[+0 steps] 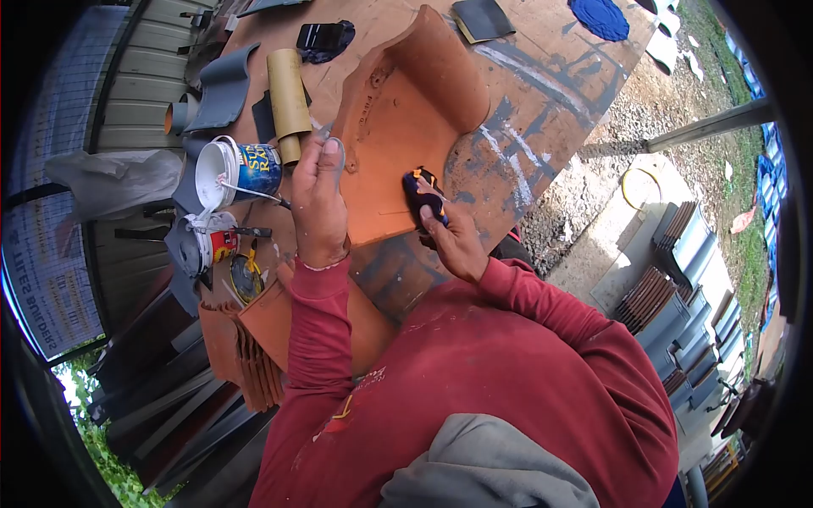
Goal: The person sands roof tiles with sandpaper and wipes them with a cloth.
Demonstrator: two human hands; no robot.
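Note:
An orange clay roof tile [398, 127], curved up along its far right side, lies tilted over the table in front of me. My left hand [320, 207] is closed at the tile's left edge, thumb up; its fingers are partly hidden. My right hand [460, 244] grips a small dark bluish-black pad-like thing [422, 193] with orange patches, held against the tile's near right part. I cannot make out exactly what kind of thing it is. Left of my left hand stand a white paint bucket [251, 169] with a blue label and a smaller paint can [222, 244].
Beyond the tile on the paint-stained table [542, 110] lie a cardboard tube [288, 93], a dark sheet [483, 20] and a blue lid-like disc [599, 17]. Stacked orange tiles [241, 356] stand at the near left. Grey tiles [682, 245] lie on the ground at right.

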